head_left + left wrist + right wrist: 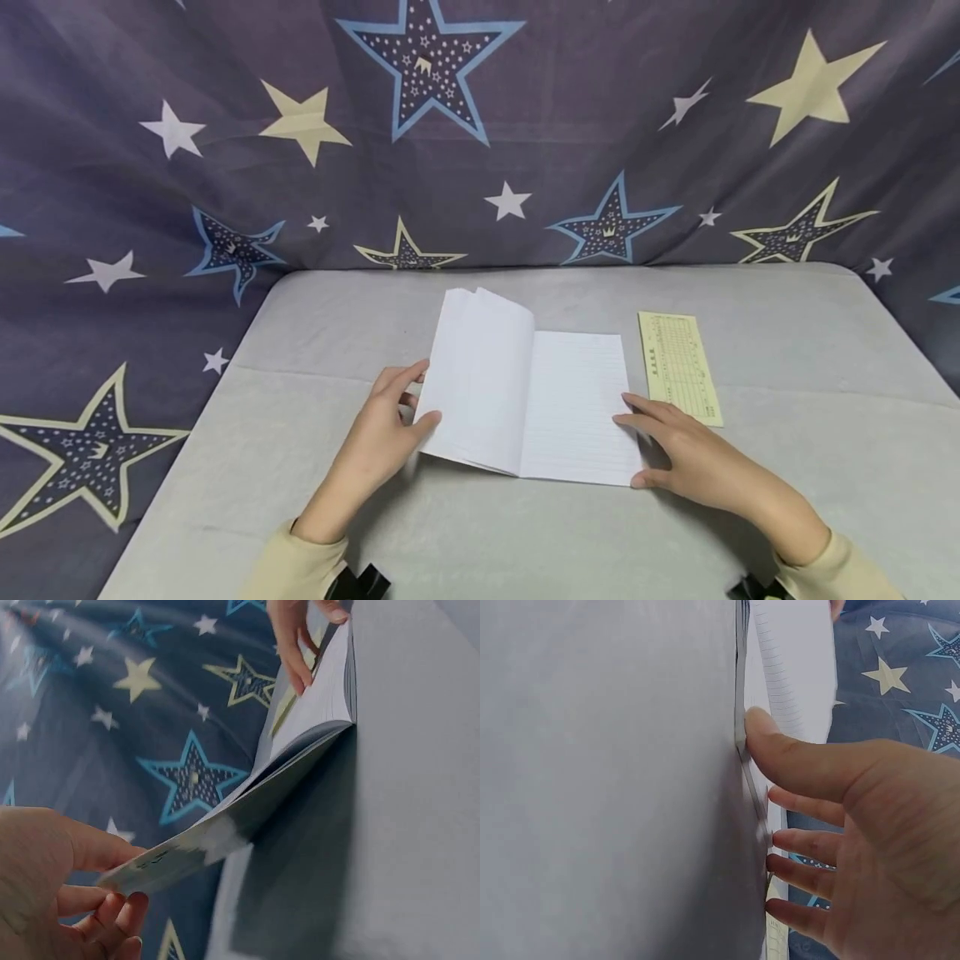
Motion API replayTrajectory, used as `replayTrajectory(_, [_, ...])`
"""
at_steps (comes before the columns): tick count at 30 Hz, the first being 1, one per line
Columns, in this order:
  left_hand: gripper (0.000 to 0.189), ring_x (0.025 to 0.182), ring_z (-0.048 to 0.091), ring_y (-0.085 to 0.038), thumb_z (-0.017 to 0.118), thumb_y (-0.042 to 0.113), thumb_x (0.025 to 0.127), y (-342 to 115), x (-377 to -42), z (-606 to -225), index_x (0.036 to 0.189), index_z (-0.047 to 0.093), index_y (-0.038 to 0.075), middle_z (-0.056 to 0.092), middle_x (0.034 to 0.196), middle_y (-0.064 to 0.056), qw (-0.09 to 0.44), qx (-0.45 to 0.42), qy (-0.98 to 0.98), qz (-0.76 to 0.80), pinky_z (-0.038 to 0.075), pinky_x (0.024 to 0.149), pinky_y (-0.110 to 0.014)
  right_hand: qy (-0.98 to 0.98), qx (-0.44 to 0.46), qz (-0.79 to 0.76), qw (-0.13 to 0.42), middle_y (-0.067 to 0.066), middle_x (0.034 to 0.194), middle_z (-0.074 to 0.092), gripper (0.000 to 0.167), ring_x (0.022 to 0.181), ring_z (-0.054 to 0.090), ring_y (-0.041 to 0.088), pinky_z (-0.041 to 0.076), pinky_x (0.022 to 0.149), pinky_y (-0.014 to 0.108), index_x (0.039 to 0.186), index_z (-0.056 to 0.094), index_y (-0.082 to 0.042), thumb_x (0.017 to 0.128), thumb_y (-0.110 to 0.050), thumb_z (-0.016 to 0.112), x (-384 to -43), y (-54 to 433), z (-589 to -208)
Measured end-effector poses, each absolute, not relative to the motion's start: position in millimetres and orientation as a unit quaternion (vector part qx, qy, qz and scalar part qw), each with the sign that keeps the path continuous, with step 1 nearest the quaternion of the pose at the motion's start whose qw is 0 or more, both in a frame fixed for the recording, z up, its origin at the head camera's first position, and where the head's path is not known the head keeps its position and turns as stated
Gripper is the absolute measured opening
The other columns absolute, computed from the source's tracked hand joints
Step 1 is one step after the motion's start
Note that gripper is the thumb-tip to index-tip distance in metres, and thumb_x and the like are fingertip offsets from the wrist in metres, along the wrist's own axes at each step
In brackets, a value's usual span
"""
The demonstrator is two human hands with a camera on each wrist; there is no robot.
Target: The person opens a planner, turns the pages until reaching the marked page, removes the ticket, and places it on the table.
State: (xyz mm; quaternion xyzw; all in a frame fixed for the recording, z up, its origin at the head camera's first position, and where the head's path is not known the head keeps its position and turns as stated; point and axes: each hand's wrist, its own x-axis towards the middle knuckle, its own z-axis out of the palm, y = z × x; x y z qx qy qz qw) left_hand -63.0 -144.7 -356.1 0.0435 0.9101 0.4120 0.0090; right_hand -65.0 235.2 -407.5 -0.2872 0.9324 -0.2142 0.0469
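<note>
An open notebook (577, 408) with lined white pages lies on the table, its left side raised off the surface. My left hand (393, 421) pinches the outer edge of that raised side, thumb over the page and fingers beneath; the left wrist view shows the printed cover (217, 840) tilted up from the spine. At the lower right corner, my right hand (686, 450) touches the notebook with thumb and fingertips along its edge, the fingers fairly straight in the right wrist view. A yellow printed slip or pad (678, 367) lies just beyond the right hand, partly overlapped by it.
A pale grey cloth covers the table (480, 542). Behind it hangs a dark curtain (247, 50) with star patterns, meeting the table's back edge and running down its left side.
</note>
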Motion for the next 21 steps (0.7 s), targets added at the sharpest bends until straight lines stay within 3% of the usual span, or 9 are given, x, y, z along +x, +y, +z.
replayTrajectory(4, [0.063,0.088,0.056,-0.017,0.07,0.011,0.09,-126,-62,-344,0.148,0.046,0.011,0.057,0.123,-0.001,-0.023,0.076,0.93,0.358,0.049,0.069,-0.032,0.933,-0.289,-0.214,0.032,0.022,0.148,0.044,0.07,0.132,0.044,0.043,0.041,0.102,0.058,0.134,0.06,-0.004,0.074,-0.028,0.087,-64,236,-409])
replayTrajectory(7, [0.061,0.098,0.063,-0.025,0.067,0.016,0.092,-109,-63,-339,0.149,0.046,0.011,0.065,0.123,-0.007,-0.058,0.123,0.943,0.305,0.053,0.081,-0.041,0.938,-0.274,-0.212,0.028,0.025,0.147,0.044,0.074,0.132,0.043,0.044,0.039,0.103,0.06,0.135,0.058,-0.002,0.073,-0.029,0.088,-63,236,-409])
replayTrajectory(10, [0.06,0.107,0.065,-0.03,0.062,0.022,0.095,-89,-68,-338,0.15,0.043,0.009,0.067,0.123,-0.014,-0.07,0.178,0.947,0.258,0.051,0.094,-0.046,0.943,-0.259,-0.208,0.029,0.026,0.146,0.044,0.078,0.132,0.042,0.046,0.038,0.104,0.061,0.136,0.056,0.001,0.073,-0.032,0.088,-62,237,-409])
replayTrajectory(11, [0.06,0.111,0.064,-0.031,0.06,0.023,0.096,-81,-71,-339,0.151,0.041,0.009,0.066,0.124,-0.016,-0.066,0.196,0.947,0.247,0.049,0.098,-0.046,0.944,-0.256,-0.207,0.029,0.026,0.146,0.044,0.078,0.132,0.042,0.046,0.037,0.104,0.061,0.136,0.056,0.001,0.073,-0.032,0.087,-61,237,-409])
replayTrajectory(15, [0.06,0.099,0.066,-0.027,0.056,0.025,0.098,-50,-79,-347,0.153,0.037,0.01,0.071,0.11,-0.014,-0.031,0.256,0.94,0.225,0.052,0.092,-0.041,0.942,-0.261,-0.208,0.024,0.026,0.145,0.045,0.079,0.131,0.043,0.046,0.038,0.104,0.061,0.136,0.056,0.001,0.073,-0.033,0.087,-61,238,-411])
replayTrajectory(21, [0.05,0.1,0.068,-0.021,0.049,0.028,0.103,-8,-88,-375,0.152,0.043,0.018,0.072,0.111,-0.008,0.031,0.311,0.933,0.175,0.053,0.088,-0.038,0.939,-0.273,-0.206,0.019,0.026,0.145,0.045,0.079,0.131,0.044,0.045,0.039,0.103,0.06,0.137,0.055,0.001,0.073,-0.032,0.087,-63,238,-411])
